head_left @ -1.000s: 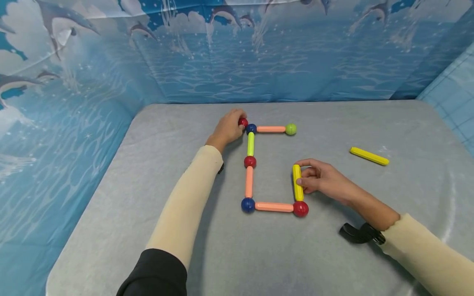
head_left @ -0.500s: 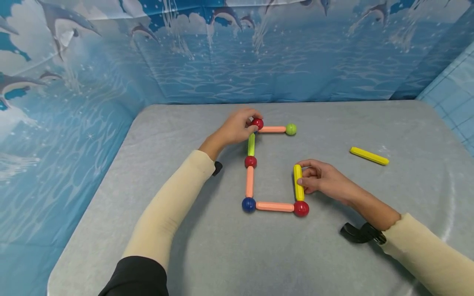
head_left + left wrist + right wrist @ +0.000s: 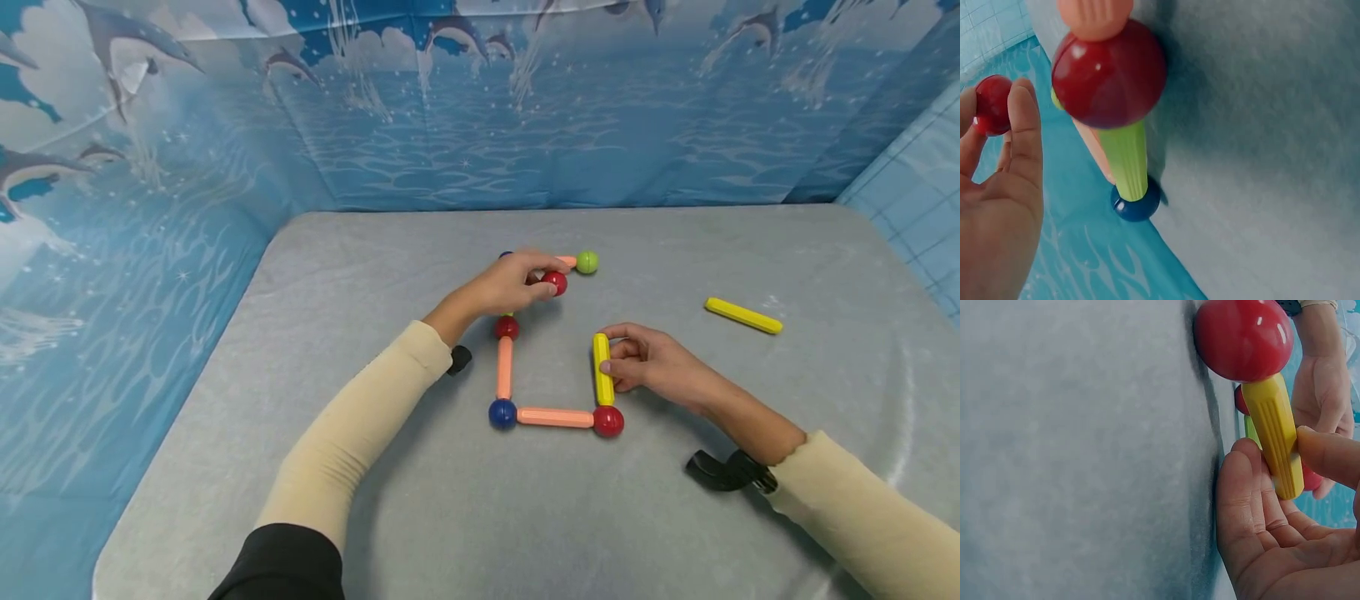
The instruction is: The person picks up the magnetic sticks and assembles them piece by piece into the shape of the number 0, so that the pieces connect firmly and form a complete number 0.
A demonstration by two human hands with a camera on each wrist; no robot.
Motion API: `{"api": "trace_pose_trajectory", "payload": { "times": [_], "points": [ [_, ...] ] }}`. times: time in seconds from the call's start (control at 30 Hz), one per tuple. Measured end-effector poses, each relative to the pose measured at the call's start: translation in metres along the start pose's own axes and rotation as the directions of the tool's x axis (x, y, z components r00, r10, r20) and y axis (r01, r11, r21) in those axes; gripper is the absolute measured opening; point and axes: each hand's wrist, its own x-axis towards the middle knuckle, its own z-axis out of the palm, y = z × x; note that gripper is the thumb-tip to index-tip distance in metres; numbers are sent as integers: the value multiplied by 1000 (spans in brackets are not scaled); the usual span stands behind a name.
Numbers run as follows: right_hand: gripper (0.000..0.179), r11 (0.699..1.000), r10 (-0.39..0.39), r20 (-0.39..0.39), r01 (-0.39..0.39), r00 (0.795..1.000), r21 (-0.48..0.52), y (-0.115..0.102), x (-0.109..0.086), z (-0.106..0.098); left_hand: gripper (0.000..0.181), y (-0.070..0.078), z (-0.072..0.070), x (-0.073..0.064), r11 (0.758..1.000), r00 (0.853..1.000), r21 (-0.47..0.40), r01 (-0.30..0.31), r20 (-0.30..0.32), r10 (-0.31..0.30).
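My left hand (image 3: 506,285) pinches a red ball (image 3: 555,283) between thumb and fingers, held above the table inside the frame of sticks and balls. In the left wrist view that red ball (image 3: 994,105) shows between the fingertips. My right hand (image 3: 648,360) grips a yellow stick (image 3: 603,371) whose near end meets a red ball (image 3: 608,422). From there an orange stick (image 3: 555,417) runs left to a blue ball (image 3: 502,414). Another orange stick (image 3: 505,369) leads up to a red ball (image 3: 507,327). A green stick (image 3: 1125,161) continues to a blue ball (image 3: 1136,203).
At the far side a light green ball (image 3: 587,262) ends an orange stick (image 3: 566,261), partly behind the left hand. A loose yellow stick (image 3: 744,317) lies on the grey table (image 3: 622,517) at the right. A blue dolphin-print curtain (image 3: 480,125) hangs behind the table.
My left hand has carried the red ball rightward and nearer, from beside the far blue ball toward the yellow stick. The right hand keeps its grip in the same place.
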Motion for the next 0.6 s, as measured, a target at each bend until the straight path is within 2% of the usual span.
{"api": "trace_pose_trajectory", "payload": {
  "times": [0.13, 0.27, 0.43, 0.6],
  "points": [
    [59, 1000, 0, 2, 0, 1000, 4, 1, 0, 0, 43, 0, 3, 2, 999, 999, -36, 20, 41, -19],
    [59, 1000, 6, 4, -6, 1000, 9, 1, 1, 0, 46, 1, 5, 7, 999, 995, -16, 28, 91, -27],
    [64, 1000, 16, 4, -16, 1000, 10, 1, 2, 2, 45, 7, 11, 12, 1000, 995, -3, 0, 101, 1],
    [65, 1000, 22, 9, -23, 1000, 21, 2, 2, 2, 43, 10, 17, 16, 1000, 992, -1, 2, 129, -2]
  ]
}}
